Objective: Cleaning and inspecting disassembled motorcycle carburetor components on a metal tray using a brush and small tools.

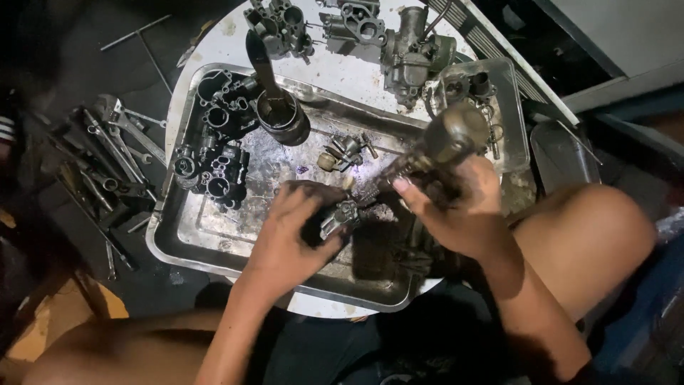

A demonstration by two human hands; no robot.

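A small metal carburetor part (340, 216) is gripped by the left hand (296, 239), fingers curled around it, over the near part of the metal tray (178, 246). A brass-coloured carburetor body (445, 139) is clasped by the right hand (459, 210) and raised above the tray's right side. In the tray, dark carburetor pieces (214, 153) are seen at the left and a cup with a brush (281, 114) farther away. Wrenches (117, 153) are laid on the floor at the left.
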